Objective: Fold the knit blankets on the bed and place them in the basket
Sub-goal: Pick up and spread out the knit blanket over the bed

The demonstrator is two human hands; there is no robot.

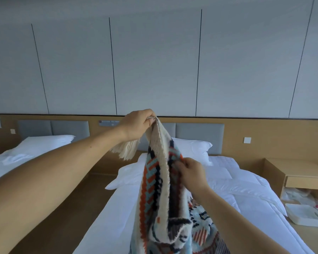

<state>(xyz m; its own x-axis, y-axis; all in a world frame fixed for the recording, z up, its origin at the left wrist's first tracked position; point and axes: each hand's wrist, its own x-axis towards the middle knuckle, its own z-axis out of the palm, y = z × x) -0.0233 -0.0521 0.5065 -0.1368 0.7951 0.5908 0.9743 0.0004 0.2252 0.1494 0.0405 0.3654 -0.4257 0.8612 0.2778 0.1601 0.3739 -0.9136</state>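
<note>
Raised knit blanket (162,189) — lower end cut off.

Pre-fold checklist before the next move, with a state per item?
1. Left hand grips the top end of the blanket, near the fringe: ok.
2. Right hand pinches an edge lower down: ok.
3. Blanket opened out flat for folding: not ok, it hangs bunched.
4. Lower end lifted off the bed: cannot tell, it runs out of view.
5. Basket located: cannot tell, only a white tray shows on the floor at right.
</note>
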